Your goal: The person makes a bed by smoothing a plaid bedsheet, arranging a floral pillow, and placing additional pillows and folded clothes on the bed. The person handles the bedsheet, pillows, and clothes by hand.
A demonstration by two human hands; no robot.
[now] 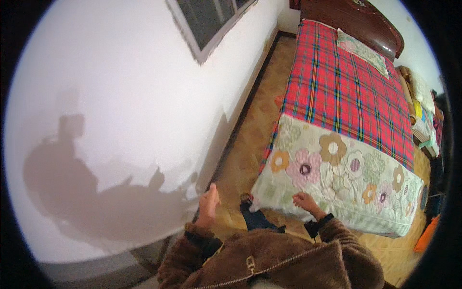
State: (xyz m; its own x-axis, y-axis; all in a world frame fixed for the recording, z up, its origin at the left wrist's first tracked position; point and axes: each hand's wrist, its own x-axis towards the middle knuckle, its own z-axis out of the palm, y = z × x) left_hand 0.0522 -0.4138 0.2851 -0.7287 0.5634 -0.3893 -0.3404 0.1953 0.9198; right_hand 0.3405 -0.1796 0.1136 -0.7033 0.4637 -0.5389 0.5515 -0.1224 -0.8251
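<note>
My left hand [209, 205] is raised near the white wall, over the narrow strip of floor; it holds nothing, with at least one finger pointing up. My right hand [305, 203] is over the near edge of a floral quilt [335, 172], its fingers loosely curled; whether it touches the cloth cannot be told. The quilt, pale with large flower shapes, lies across the foot of a bed. A red plaid blanket [353, 90] covers the rest of the mattress. A floral pillow [362, 52] rests at the far end, beside the dark wooden headboard [361, 23].
At left a white wall [119, 90] with a window [209, 21] runs alongside the bed, a strip of patterned floor [252, 133] between them. Folded bedding and cloths [422, 108] are piled beyond the bed's right side. An orange item [427, 234] lies at the lower right.
</note>
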